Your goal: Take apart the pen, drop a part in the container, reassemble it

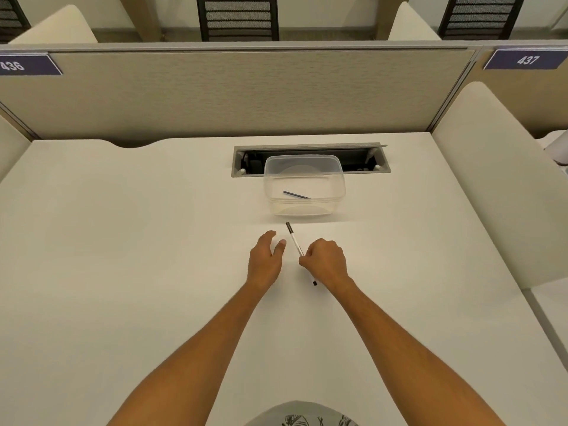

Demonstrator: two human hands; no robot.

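Note:
A white pen [294,241] with a dark tip points away from me toward the container; my right hand [324,261] is closed around its lower half, and a small black end [314,283] shows below the fist. My left hand [266,256] rests just left of the pen, fingers apart, holding nothing. A clear plastic container [304,207] stands on the white desk beyond the pen tip. Inside it lies a thin dark blue rod [296,194], likely the pen's refill.
A recessed cable tray [362,162] sits in the desk behind the container. A beige partition [239,93] walls off the far edge, and cream side panels [491,186] bound the desk at right and left.

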